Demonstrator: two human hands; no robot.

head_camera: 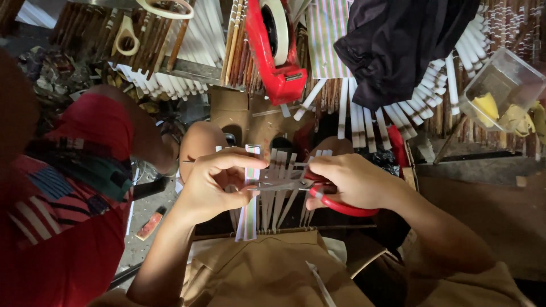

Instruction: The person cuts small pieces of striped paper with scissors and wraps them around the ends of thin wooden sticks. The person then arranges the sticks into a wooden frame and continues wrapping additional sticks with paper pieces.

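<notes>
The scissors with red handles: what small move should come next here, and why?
Probably close the scissors to cut. The right hand holds their red handles, the blades lie across the pale strip, and the left hand pinches that strip just beside the blades, so it looks steadied and ready.

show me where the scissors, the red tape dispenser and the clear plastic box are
scissors (341,206), head view, on the red handle loop.
red tape dispenser (282,79), head view, on its red body.
clear plastic box (515,74), head view, on its clear side wall.
</notes>
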